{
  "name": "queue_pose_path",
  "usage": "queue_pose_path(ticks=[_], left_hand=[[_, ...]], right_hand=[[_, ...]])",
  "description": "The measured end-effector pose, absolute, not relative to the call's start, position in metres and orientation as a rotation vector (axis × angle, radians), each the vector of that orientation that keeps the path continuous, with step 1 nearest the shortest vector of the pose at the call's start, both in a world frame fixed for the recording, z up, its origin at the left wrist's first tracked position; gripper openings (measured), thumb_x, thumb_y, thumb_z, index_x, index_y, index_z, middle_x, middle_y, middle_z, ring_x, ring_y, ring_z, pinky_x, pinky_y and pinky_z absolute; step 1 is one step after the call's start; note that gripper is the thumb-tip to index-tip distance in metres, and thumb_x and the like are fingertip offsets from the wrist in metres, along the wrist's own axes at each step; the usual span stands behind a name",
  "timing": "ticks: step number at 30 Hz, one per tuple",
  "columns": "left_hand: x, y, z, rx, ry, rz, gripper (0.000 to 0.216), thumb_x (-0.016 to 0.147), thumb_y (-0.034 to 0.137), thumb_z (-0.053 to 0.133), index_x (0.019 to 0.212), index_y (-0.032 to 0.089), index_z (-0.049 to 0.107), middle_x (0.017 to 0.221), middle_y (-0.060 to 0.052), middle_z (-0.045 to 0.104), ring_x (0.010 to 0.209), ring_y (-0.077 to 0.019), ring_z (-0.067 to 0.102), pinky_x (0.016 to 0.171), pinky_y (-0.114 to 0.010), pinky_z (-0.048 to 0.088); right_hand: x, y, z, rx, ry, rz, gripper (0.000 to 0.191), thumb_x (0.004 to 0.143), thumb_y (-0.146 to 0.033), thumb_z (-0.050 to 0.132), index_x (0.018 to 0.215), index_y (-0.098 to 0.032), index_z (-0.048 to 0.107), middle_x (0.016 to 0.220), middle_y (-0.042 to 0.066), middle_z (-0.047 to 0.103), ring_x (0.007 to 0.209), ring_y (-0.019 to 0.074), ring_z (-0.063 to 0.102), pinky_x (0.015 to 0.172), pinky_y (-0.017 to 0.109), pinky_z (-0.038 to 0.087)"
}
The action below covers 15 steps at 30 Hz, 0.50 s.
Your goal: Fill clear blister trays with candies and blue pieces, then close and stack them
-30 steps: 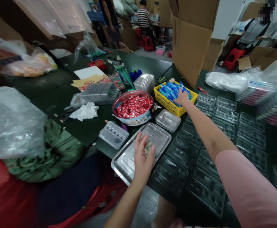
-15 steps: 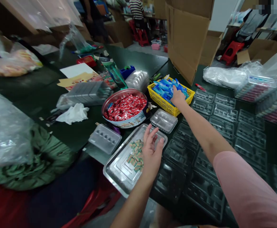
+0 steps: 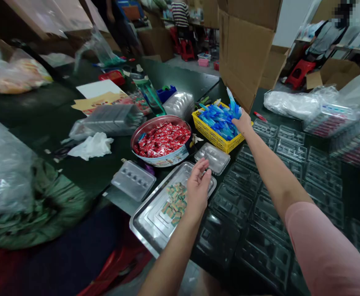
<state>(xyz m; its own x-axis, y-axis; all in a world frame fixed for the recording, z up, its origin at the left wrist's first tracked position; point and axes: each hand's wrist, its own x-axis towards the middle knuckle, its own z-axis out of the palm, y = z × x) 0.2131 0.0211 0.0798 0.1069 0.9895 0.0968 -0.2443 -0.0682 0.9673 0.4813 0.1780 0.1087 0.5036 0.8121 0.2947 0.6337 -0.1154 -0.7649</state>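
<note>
My right hand (image 3: 243, 123) is closed around several slim blue and clear plastic pieces (image 3: 234, 107), at the right rim of a yellow basket (image 3: 212, 136). More of the same blue pieces (image 3: 217, 120) fill that basket; their exact kind is not clear. My left hand (image 3: 198, 185) hovers over the right side of a metal tray (image 3: 149, 218), fingers loosely curved, thumb apart, with nothing visible in it. Small green-and-tan blocks (image 3: 176, 201) lie in the tray beside it. A clear plastic tray (image 3: 213, 158) sits between the metal tray and the basket.
Rows of clear compartment trays (image 3: 263, 209) cover the dark table on the right. A round tin (image 3: 163, 160) of red packets stands left of the basket. Behind it are a green bottle (image 3: 149, 96) and an upright cardboard box (image 3: 244, 49). Stacked filled trays (image 3: 355, 139) stand far right.
My right hand has moved from above the basket's middle to its right rim and now holds blue pieces raised upright. My left hand stays over the metal tray, fingers slightly more gathered.
</note>
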Motion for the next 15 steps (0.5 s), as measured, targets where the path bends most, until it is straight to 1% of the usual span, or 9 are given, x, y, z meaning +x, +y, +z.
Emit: queue_pose_path(ticks=[3, 5, 7, 9, 12, 15], left_hand=[[0.227, 0.032, 0.087, 0.983, 0.859, 1.247, 0.037, 0.077, 0.039, 0.075, 0.110, 0.024, 0.069, 0.122, -0.006, 0.065, 0.113, -0.0197, 0.060, 0.104, -0.035, 0.041], [0.236, 0.039, 0.095, 0.915, 0.815, 1.220, 0.036, 0.074, 0.041, 0.077, 0.106, 0.024, 0.070, 0.116, -0.005, 0.066, 0.111, -0.0189, 0.061, 0.102, -0.033, 0.042], [0.246, 0.048, 0.105, 0.844, 0.764, 1.182, 0.036, 0.073, 0.042, 0.079, 0.103, 0.024, 0.070, 0.116, -0.004, 0.067, 0.108, -0.0177, 0.063, 0.098, -0.030, 0.044], [0.255, 0.056, 0.114, 0.755, 0.710, 1.133, 0.036, 0.074, 0.043, 0.078, 0.104, 0.025, 0.069, 0.116, -0.003, 0.067, 0.105, -0.0164, 0.064, 0.094, -0.028, 0.046], [0.270, 0.063, 0.126, 0.641, 0.636, 1.053, 0.034, 0.080, 0.045, 0.072, 0.106, 0.024, 0.067, 0.115, -0.003, 0.068, 0.103, -0.0155, 0.065, 0.091, -0.027, 0.047], [0.286, 0.056, 0.133, 0.641, 0.539, 0.976, 0.032, 0.082, 0.044, 0.070, 0.104, 0.021, 0.066, 0.109, -0.005, 0.070, 0.100, -0.0172, 0.067, 0.089, -0.029, 0.050]], right_hand=[[0.491, 0.175, 0.114, -1.586, -1.064, 0.401, 0.029, 0.063, -0.022, 0.070, 0.090, -0.019, 0.057, 0.085, 0.002, 0.067, 0.088, 0.0243, 0.062, 0.090, 0.043, 0.050], [0.491, 0.163, 0.123, -1.419, -0.985, 0.639, 0.029, 0.060, -0.025, 0.073, 0.083, -0.020, 0.057, 0.073, -0.002, 0.065, 0.076, 0.0207, 0.062, 0.080, 0.040, 0.054], [0.485, 0.141, 0.134, -1.256, -0.961, 0.918, 0.030, 0.057, -0.026, 0.076, 0.079, -0.019, 0.057, 0.065, -0.003, 0.063, 0.066, 0.0173, 0.060, 0.072, 0.036, 0.056], [0.474, 0.109, 0.143, -1.136, -0.969, 1.165, 0.032, 0.055, -0.025, 0.079, 0.079, -0.018, 0.060, 0.064, -0.003, 0.064, 0.061, 0.0146, 0.059, 0.066, 0.032, 0.056], [0.456, 0.053, 0.149, -1.045, -0.959, 1.458, 0.035, 0.054, -0.021, 0.081, 0.084, -0.016, 0.064, 0.070, -0.002, 0.068, 0.061, 0.0128, 0.061, 0.062, 0.027, 0.055], [0.439, 0.002, 0.144, -0.996, -0.958, 1.688, 0.029, 0.058, -0.020, 0.080, 0.083, -0.014, 0.066, 0.072, 0.000, 0.069, 0.063, 0.0126, 0.063, 0.061, 0.024, 0.055]])
